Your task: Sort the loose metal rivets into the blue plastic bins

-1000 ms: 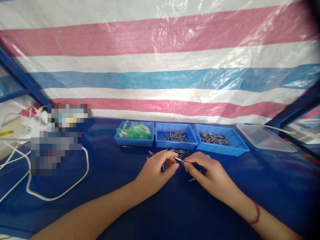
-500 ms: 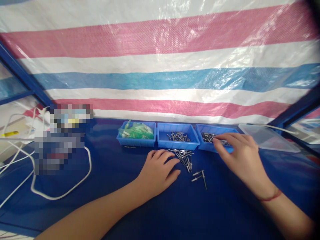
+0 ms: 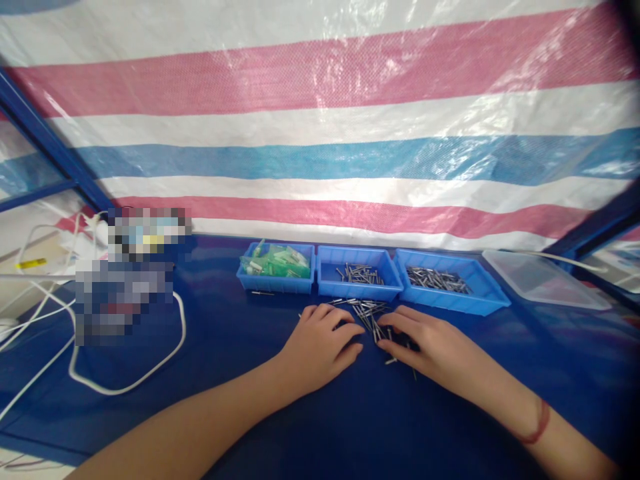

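Silver blind rivets (image 3: 371, 320) lie in a loose pile on the blue table, in front of the middle bin. My left hand (image 3: 323, 343) rests just left of the pile, fingers spread and slightly curled, with nothing visible in it. At the pile's right side is my right hand (image 3: 425, 337), its thumb and fingers parted beside the rivets and partly covering some of them. More rivets fill part of the middle blue bin (image 3: 357, 290) and of the right blue bin (image 3: 457, 303).
A left blue bin (image 3: 277, 285) holds green plastic bags with small pieces. A clear plastic lid (image 3: 545, 280) lies at the right. White cables (image 3: 183, 327) and blurred-out items are at the left. A striped plastic sheet (image 3: 320, 160) hangs behind the table.
My right hand has moved from the right bin down and left to the rivet pile. My left hand has stayed nearly still. The view has shifted slightly.
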### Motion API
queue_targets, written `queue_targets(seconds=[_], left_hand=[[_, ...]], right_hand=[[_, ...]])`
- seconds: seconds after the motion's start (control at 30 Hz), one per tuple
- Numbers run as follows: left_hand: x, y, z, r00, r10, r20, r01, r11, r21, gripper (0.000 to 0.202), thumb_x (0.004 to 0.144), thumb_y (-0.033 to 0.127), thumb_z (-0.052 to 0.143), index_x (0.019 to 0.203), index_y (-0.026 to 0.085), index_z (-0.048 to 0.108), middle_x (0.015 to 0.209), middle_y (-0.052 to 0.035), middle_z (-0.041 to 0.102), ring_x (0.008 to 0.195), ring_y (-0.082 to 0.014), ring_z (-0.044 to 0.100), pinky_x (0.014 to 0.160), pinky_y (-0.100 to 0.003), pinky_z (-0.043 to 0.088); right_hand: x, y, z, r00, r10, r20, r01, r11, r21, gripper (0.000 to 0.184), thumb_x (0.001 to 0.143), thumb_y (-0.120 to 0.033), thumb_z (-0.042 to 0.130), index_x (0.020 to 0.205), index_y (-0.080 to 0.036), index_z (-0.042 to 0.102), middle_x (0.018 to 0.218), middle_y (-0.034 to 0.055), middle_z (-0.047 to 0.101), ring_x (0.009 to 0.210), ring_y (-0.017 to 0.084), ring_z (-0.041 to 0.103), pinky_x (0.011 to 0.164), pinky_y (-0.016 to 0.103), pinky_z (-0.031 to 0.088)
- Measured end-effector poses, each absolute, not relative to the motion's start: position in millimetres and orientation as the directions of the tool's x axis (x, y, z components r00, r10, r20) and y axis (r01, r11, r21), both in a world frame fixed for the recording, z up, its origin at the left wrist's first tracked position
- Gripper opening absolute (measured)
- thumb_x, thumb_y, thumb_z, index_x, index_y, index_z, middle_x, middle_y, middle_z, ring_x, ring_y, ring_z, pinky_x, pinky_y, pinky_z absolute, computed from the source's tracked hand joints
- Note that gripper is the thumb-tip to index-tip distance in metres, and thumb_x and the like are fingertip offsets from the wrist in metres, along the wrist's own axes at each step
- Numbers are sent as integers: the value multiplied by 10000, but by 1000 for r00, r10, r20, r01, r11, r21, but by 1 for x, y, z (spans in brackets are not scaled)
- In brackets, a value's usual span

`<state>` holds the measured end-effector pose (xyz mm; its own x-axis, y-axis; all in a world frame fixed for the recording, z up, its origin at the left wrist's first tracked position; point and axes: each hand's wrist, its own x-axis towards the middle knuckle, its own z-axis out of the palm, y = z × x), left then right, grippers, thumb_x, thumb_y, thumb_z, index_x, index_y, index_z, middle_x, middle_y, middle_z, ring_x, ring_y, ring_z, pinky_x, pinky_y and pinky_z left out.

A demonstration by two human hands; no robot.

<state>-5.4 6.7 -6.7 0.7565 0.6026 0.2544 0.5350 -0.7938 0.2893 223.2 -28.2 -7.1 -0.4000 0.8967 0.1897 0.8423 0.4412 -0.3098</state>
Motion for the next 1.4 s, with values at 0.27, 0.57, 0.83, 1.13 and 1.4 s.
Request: queue_targets(seconds=[0.27,0.57,0.83,1.13,1.4], left_hand=[[-5,8,-7,797,545,260,480,-833,276,195,932,294,491,1074,246,616,1055,-14,632,983,-197,513,790,-340,365],[-4,8,-8,781,574,246,513,-815,269,274,917,302,509,1179,237,558,1084,-28,618,1016,-219,506,802,-351,383],[-3,8,-9,779,576,248,522,-814,253,267,917,314,497,1157,224,573,1068,-39,609,998,-225,517,793,-359,386],[-3,7,-6,774,584,245,525,-808,267,160,924,282,482,1020,219,594,1102,-36,578,991,-209,519,797,-343,382],[-3,8,-7,771,588,247,528,-805,270,124,921,286,494,949,218,594,1067,-25,581,964,-198,518,794,-335,378]], right_hand=[[209,-30,-6,-427,883,195,781,469,-411,143,882,-240,558,1009,-221,620,875,44,627,825,205,586,723,341,492],[203,-29,-11,-397,897,196,768,442,-464,130,879,-109,499,907,-198,589,879,38,610,846,199,536,750,359,451],[204,-29,-13,-395,886,244,753,464,-467,102,873,-114,533,864,-202,584,868,30,626,840,200,548,746,348,451],[203,-30,-13,-377,895,238,776,445,-447,150,883,-139,523,975,-210,616,962,52,627,886,219,554,790,385,455],[202,-31,-11,-383,904,191,768,426,-478,95,895,-154,509,917,-207,585,934,49,602,884,214,544,783,375,458]])
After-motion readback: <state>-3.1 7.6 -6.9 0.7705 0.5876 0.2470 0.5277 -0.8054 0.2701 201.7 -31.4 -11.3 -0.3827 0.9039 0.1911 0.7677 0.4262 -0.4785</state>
